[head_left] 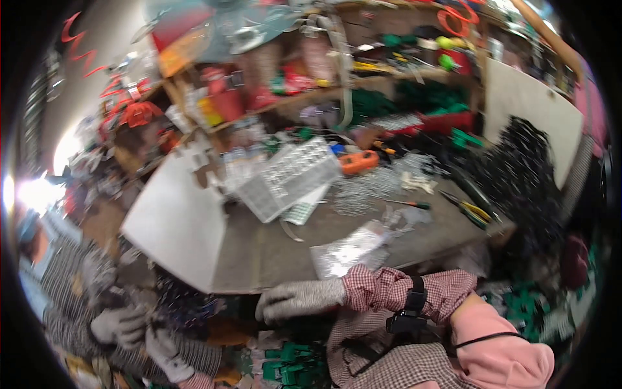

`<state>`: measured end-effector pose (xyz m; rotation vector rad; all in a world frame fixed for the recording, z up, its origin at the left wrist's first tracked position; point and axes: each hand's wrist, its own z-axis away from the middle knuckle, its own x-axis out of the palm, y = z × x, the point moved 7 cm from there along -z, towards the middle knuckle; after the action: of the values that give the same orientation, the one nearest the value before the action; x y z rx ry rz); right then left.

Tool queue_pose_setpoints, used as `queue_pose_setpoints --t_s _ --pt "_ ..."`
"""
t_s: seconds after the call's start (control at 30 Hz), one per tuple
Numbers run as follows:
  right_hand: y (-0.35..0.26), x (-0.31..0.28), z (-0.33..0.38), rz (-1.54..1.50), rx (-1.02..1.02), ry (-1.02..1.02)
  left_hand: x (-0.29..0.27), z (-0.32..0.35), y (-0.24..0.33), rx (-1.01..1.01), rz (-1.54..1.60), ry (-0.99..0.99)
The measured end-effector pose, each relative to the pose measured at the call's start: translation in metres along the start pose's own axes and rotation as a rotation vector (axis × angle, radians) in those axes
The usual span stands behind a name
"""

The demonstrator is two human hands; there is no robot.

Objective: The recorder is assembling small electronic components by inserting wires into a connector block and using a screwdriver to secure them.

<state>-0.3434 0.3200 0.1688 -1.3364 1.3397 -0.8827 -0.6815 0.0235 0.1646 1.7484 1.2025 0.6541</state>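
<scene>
My right hand [299, 299], in a grey glove, lies open and flat, gripping nothing, at the near edge of the table [278, 249]. My left hand is out of view. Just beyond the right hand sits a shiny packet [346, 253]; the clear plastic tray [288, 178] further back looks untouched, so most work seems left.

Motion blur throughout; white glare at left rim; fisheye bending, dark corners.

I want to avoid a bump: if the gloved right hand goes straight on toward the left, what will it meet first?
Probably the white board leaning at the bench edge: the right hand points left just below its lower corner. Depth is unclear, so it may pass under it.
</scene>
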Motion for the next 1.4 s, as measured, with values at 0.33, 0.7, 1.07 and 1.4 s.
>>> queue_pose_setpoints --t_s 0.33,0.7,1.07,1.4 --pt "0.027 -0.074 0.162 -0.044 0.197 0.28 0.08 -0.074 -0.031 -0.107 0.458 -0.102" --pt "0.025 -0.228 0.302 -0.025 0.271 1.111 0.068 -0.089 0.006 -0.191 0.921 0.005" --pt "0.08 -0.315 0.329 1.18 0.838 1.092 0.411 0.083 0.125 -0.08 -0.17 -0.74" --pt "0.051 -0.305 0.336 0.812 0.447 1.373 0.656 0.162 0.093 0.174 -0.372 -1.511"
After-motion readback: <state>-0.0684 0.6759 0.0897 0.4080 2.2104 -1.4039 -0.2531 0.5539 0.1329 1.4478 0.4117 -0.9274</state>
